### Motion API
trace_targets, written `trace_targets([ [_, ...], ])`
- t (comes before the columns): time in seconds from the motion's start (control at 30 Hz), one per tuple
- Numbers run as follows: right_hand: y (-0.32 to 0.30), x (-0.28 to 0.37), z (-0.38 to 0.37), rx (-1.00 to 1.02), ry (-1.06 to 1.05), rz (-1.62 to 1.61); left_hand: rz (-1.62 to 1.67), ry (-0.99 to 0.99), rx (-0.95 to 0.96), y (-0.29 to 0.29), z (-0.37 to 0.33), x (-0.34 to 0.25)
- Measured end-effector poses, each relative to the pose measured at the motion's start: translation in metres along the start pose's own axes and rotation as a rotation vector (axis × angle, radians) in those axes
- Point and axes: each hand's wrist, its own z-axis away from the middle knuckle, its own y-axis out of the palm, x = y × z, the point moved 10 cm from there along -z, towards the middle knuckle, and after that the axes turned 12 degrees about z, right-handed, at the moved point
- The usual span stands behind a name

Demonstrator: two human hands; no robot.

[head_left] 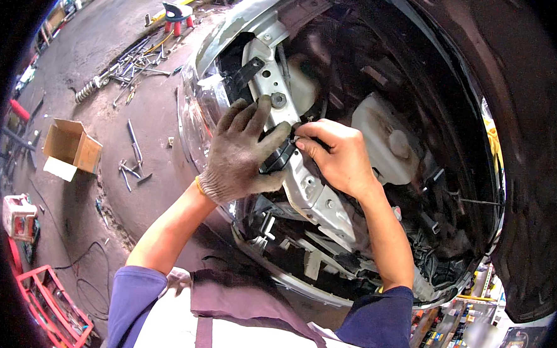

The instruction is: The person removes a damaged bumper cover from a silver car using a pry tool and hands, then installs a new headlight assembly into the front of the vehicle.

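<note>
A silver metal crossbeam runs along the front of a car's open engine bay. My left hand, in a grey knit glove, lies over the beam with its fingers spread. Under its palm and thumb a black part shows, partly hidden by the glove. My right hand is bare, with thumb and forefinger pinched at the beam's inner edge, close to the left thumb. Whatever sits between those fingertips is small, dark and mostly covered. Behind the right hand is a white plastic reservoir.
The raised hood hangs at the right. On the floor to the left are an open cardboard box, scattered hand tools, a coil-spring strut and a red metal frame. A low stool stands farther off.
</note>
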Motion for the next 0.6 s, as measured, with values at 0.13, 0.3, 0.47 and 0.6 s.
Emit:
trace_targets([
  [0.13,0.000,0.020,0.000,-0.056,-0.156,0.209,-0.006,-0.013,0.017,0.002,0.001,0.001],
  [0.3,0.000,0.030,0.001,-0.052,-0.217,0.317,0.043,-0.045,0.022,0.003,0.001,0.004],
  [0.47,0.003,0.026,0.002,-0.025,-0.149,0.350,0.072,-0.055,0.001,0.002,0.002,0.006],
  [0.6,0.015,0.032,0.001,0.045,-0.185,0.461,0.069,-0.033,-0.034,0.000,0.003,0.004],
])
